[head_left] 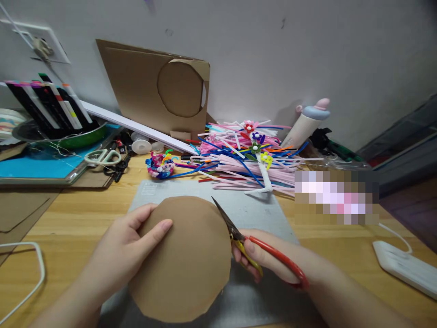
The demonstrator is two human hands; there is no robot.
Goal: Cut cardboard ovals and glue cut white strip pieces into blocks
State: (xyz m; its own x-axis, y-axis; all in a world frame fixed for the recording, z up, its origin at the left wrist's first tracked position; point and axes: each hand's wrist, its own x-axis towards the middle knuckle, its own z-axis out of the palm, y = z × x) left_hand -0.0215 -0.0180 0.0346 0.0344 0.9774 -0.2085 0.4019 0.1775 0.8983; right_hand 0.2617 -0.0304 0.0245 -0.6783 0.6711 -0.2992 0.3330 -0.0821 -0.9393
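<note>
My left hand (128, 248) grips a round brown cardboard disc (186, 264) by its left edge, thumb on top, and holds it over a grey mat (252, 214). In my right hand (269, 257) are red-handled scissors (254, 248), fingers through the loops. The scissor blades point up and left, with their tips at the disc's upper right edge.
A heap of coloured pipe cleaners (246, 159) with small flower figures lies behind the mat. A cardboard sheet with a round hole (160, 86) leans on the wall. Marker pens in a bowl (51, 114), white scissors (102, 157) and tape rolls sit at the left. A white power strip (406, 266) lies at the right.
</note>
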